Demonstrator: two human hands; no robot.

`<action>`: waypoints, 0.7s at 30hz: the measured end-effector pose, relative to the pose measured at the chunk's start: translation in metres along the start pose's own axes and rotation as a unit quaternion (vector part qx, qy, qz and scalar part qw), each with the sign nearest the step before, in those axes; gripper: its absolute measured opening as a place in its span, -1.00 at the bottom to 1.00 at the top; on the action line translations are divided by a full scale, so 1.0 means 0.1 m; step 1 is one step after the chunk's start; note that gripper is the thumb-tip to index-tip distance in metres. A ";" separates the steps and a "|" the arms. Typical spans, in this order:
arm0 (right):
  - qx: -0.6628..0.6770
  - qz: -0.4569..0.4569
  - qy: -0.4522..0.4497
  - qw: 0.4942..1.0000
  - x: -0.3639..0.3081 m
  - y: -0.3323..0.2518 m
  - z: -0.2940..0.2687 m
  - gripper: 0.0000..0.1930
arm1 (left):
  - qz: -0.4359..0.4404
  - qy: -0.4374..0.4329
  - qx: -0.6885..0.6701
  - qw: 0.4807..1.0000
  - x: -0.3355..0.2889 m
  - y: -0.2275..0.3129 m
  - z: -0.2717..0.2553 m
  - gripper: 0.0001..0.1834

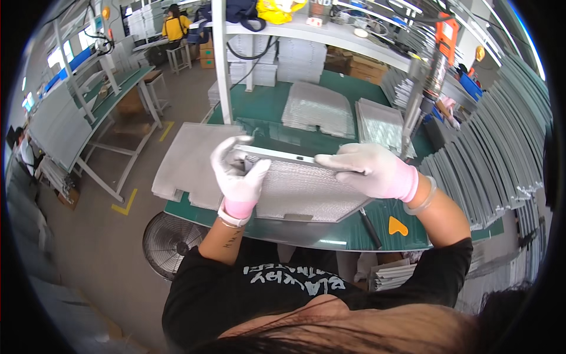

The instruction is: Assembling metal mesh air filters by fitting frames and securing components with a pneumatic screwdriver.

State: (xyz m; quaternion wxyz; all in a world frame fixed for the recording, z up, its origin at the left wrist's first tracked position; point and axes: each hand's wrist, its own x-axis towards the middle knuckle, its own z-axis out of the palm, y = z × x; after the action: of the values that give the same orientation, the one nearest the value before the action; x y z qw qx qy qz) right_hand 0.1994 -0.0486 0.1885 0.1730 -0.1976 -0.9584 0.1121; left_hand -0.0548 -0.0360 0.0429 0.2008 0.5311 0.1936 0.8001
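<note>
A framed metal mesh panel (306, 192) is tilted up over the green work table (259, 131), its pale frame edge uppermost. White gloves with pink cuffs cover both hands. My left hand (239, 177) is curled around the panel's upper left corner, thumb in front; part of its grip is hidden. Near the upper right corner, my right hand (371, 170) grips the frame, with the index finger stretched along the top edge. A black-handled tool (370, 229) and a yellow-orange flat piece (398, 226) lie on the table by the panel's right end.
Flat mesh sheets (194, 159) lie at the left, overhanging the table edge. More mesh stacks (318, 109) lie behind. An orange power tool (439, 65) hangs at the right, before long rows of grey panels (489, 147). A floor fan (177, 243) stands below left. A person (175, 26) sits far off.
</note>
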 end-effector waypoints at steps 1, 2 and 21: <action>0.001 0.002 0.005 1.000 0.01 0.01 0.01 -0.45 | 0.011 0.006 0.006 1.000 0.01 -0.03 0.00 -0.19; 0.003 -0.007 0.002 1.000 0.02 0.01 0.03 -0.45 | 0.021 0.012 0.013 1.000 0.03 -0.06 0.00 -0.22; -0.040 -0.008 0.020 0.999 0.04 0.02 0.08 -0.49 | 0.109 -0.048 0.124 0.985 0.05 -0.25 -0.17 -0.52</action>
State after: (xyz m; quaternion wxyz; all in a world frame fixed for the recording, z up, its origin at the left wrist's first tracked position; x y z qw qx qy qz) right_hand 0.1936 -0.0458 0.1821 0.1854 -0.1991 -0.9599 0.0682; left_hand -0.0695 -0.0142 0.0276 0.0538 0.6079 0.2222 0.7603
